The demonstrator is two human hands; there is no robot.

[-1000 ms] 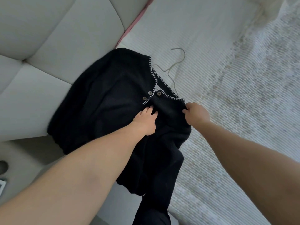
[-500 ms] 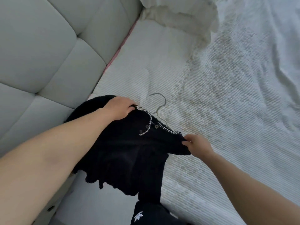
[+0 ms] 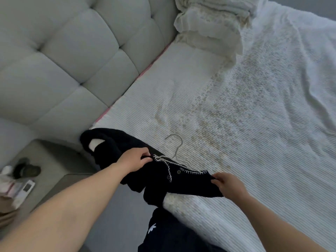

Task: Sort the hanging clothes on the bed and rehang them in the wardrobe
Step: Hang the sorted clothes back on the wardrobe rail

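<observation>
A black knitted cardigan [image 3: 183, 184] with white stitched edging and small buttons lies on the near left corner of the bed [image 3: 254, 124]. My left hand [image 3: 135, 160] grips its left shoulder by the collar. At the opposite shoulder, my right hand [image 3: 228, 184] pinches the fabric. A thin metal hanger [image 3: 175, 150] sits inside the neckline, its hook resting on the bedspread just beyond the collar. One sleeve droops over the bed's edge.
A grey tufted headboard [image 3: 72, 57] runs along the left. A bunched white blanket [image 3: 209, 24] lies at the head of the bed. A grey bedside unit [image 3: 52, 171] at lower left carries a remote and small items. My dark trousers show at the bottom.
My left hand went from resting flat on the cardigan's front to gripping its left shoulder. The cardigan has been gathered and pulled toward the bed's near edge, and the view has tilted upward.
</observation>
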